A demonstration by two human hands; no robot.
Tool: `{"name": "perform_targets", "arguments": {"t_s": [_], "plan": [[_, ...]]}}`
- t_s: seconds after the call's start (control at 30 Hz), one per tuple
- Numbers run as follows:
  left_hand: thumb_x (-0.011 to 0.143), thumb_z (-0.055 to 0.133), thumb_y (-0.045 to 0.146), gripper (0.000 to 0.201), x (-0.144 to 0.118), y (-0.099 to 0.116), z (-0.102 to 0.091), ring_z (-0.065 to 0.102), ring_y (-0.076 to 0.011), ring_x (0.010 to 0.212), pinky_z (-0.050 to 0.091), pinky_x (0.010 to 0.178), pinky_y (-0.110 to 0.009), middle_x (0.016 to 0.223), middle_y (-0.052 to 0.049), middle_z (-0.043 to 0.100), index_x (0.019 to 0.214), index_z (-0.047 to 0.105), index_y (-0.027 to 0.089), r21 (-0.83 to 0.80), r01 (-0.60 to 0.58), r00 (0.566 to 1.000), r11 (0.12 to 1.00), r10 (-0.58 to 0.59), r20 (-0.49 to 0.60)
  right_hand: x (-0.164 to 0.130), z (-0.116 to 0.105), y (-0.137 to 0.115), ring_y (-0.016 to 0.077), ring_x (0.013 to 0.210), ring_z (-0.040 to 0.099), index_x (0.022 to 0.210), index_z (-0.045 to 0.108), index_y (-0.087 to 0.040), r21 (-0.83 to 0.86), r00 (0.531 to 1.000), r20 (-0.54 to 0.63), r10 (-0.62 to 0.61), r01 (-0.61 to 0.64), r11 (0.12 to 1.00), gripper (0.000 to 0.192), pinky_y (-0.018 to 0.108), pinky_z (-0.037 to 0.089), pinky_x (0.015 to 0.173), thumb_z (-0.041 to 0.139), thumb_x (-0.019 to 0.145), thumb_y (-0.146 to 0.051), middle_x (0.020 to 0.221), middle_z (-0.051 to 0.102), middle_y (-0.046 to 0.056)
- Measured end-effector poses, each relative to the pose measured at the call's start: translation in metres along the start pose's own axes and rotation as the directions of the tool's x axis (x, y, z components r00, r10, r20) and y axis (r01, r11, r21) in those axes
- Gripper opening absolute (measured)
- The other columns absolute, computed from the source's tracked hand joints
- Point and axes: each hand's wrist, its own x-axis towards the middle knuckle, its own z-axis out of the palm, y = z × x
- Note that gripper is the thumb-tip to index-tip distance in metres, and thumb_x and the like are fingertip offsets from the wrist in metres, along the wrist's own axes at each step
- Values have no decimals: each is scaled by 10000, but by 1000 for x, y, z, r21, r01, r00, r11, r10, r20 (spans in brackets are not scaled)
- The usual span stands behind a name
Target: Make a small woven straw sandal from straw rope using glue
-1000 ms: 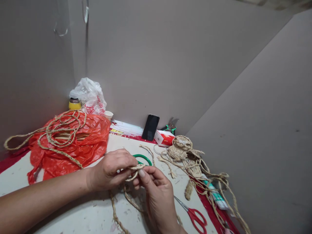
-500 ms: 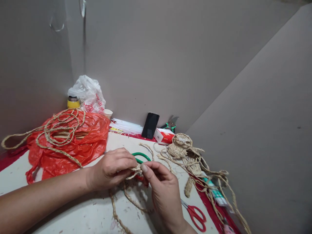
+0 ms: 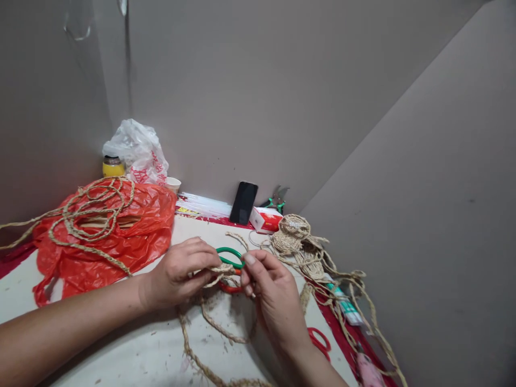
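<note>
Nearest, braided straw cord (image 3: 209, 328) looping over the white table (image 3: 121, 355). Above it, left hand (image 3: 177, 277) and right hand (image 3: 274, 295) pinched shut on the cord's coiled end (image 3: 222, 270). Beyond, green ring (image 3: 229, 257), woven straw pieces (image 3: 294, 236), phone (image 3: 244, 202).

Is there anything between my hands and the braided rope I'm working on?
Nothing visible: the left hand and right hand both pinch the braided rope directly, above the green ring.
</note>
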Motion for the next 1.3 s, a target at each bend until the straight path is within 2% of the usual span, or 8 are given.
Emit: {"name": "perform_targets", "arguments": {"t_s": [0.2, 0.33, 0.5, 0.67, 0.83, 1.07, 1.2, 1.3], "plan": [[816, 558, 80, 206, 3, 0, -3, 610, -164, 788, 502, 707, -307, 837, -78, 680, 1001, 599, 159, 44, -14, 998, 999, 17, -53, 0, 5, -44, 53, 433, 410, 732, 595, -179, -68, 999, 45, -21, 24, 997, 175, 161, 310, 423, 660, 787, -332, 520, 546, -56], [795, 590, 86, 226, 3, 2, -7, 618, -176, 828, 508, 716, -303, 889, -91, 675, 1008, 613, 159, 111, -62, 997, 992, 67, -40, -12, -14, -94, 86, 464, 465, 729, 633, -190, -413, 994, 31, -106, 109, 904, 151, 196, 361, 451, 640, 788, -329, 536, 581, -35], [810, 584, 137, 224, -6, -10, -4, 622, -179, 826, 515, 724, -311, 913, -80, 682, 1024, 621, 195, 225, -144, 989, 964, 148, -1, -50, -95, -104, 151, 549, 550, 738, 645, -203, -916, 978, -56, -202, 30, 399, 232, 258, 416, 517, 581, 803, -416, 611, 616, 3], [804, 585, 152, 277, -17, -21, 1, 627, -192, 818, 517, 731, -320, 916, -70, 687, 1070, 618, 222, 302, -215, 975, 929, 222, 11, -91, -187, -60, 282, 875, 656, 1011, 651, -198, -969, 985, -175, -1, -173, -174, 302, 364, 493, 704, 470, 812, -335, 1011, 697, 113], [790, 592, 154, 300, -24, -28, 3, 641, -215, 829, 527, 746, -343, 924, -73, 699, 1080, 623, 224, 335, -272, 961, 902, 275, 39, -133, -219, -32, 248, 1133, 565, 1330, 445, -171, -957, 974, -164, 154, -118, -266, 574, 350, 451, 908, 441, 756, -147, 1293, 572, 117], [798, 599, 188, 311, -28, -33, 7, 641, -216, 817, 533, 748, -363, 939, -80, 698, 1106, 611, 231, 319, -248, 967, 915, 253, 27, -138, -214, -20, 281, 959, 628, 1289, 466, -171, -907, 991, -120, 59, -85, -412, 521, 403, 457, 786, 427, 773, -116, 1151, 653, 137], [782, 616, 194, 316, -31, -35, 8, 646, -214, 820, 534, 758, -360, 941, -66, 700, 1094, 617, 243, 327, -245, 968, 913, 251, 25, -144, -224, -32, 274, 895, 643, 1205, 514, -185, -947, 996, -40, -74, -62, -315, 468, 416, 463, 776, 470, 739, -174, 1091, 681, 116], [770, 629, 185, 300, -31, -35, 8, 651, -206, 805, 532, 750, -342, 929, -59, 702, 1064, 634, 246, 317, -233, 970, 919, 243, 8, -149, -229, -43, 270, 870, 653, 1092, 591, -201, -985, 950, -86, -301, -127, -120, 365, 401, 495, 763, 508, 747, -283, 1038, 701, 101]]}}
